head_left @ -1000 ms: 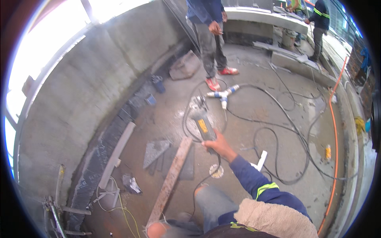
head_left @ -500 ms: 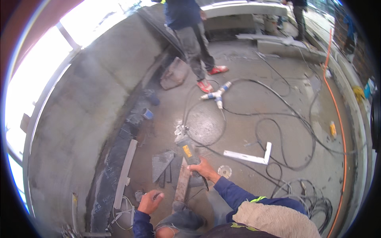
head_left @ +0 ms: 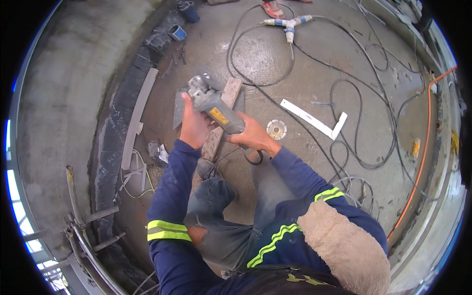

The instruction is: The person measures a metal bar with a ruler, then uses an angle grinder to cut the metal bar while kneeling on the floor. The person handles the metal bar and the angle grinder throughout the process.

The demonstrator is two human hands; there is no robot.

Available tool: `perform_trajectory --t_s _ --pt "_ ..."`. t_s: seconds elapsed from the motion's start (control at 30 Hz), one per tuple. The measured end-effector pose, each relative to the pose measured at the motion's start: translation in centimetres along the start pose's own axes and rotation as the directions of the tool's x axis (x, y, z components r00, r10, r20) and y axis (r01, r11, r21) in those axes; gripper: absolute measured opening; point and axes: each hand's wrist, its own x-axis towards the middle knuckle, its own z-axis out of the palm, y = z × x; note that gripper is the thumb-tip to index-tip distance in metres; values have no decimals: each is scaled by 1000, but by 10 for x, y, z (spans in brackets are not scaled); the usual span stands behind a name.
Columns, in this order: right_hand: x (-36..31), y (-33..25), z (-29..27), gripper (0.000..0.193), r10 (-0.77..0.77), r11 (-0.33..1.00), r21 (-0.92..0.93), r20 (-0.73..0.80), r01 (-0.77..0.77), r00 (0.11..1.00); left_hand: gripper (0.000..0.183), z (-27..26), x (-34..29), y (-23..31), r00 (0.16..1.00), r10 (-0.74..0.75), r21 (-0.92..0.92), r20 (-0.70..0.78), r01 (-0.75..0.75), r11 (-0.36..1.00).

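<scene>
1. The right hand (head_left: 255,133) grasps the rear of a grey angle grinder (head_left: 216,112), slightly above and left of the frame's centre.
2. The left hand (head_left: 193,127), thumb raised, is at the angle grinder's head; whether it grips, I cannot tell.
3. Behind the angle grinder runs a narrow plank (head_left: 212,143).
4. Right of centre, a round disc (head_left: 276,130) and a white L-shaped square (head_left: 312,120) lie on the floor (head_left: 300,83).

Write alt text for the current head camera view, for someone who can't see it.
A person's right hand grips an angle grinder, the left hand at its metal head, above a concrete floor. A plank runs under the grinder; to the right are a round disc and a white L-shaped piece, with a three-way cable connector farther off.
</scene>
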Motion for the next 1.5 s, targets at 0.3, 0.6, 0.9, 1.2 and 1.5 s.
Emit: perform_trajectory --t_s 0.3,0.6,0.9,1.2,1.5 --pt "35 63 1 92 118 992 22 94 -121 989 49 -30 70 -40 988 139 -386 63 -105 916" --pt "3 150 -28 70 213 977 -43 101 -210 972 50 -45 141 -173 990 62 -627 -127 -128 768" --pt "-44 186 -49 71 336 748 -498 -287 -439 897 79 -45 127 -254 867 -240 -288 -437 118 950" --pt "-17 204 -74 65 332 254 -760 -512 -598 792 70 -149 104 -269 785 227 800 -577 487 352" --pt "-26 206 -69 67 328 203 -828 -445 -523 833 69 -156 104 -267 817 58 799 -573 542 259"
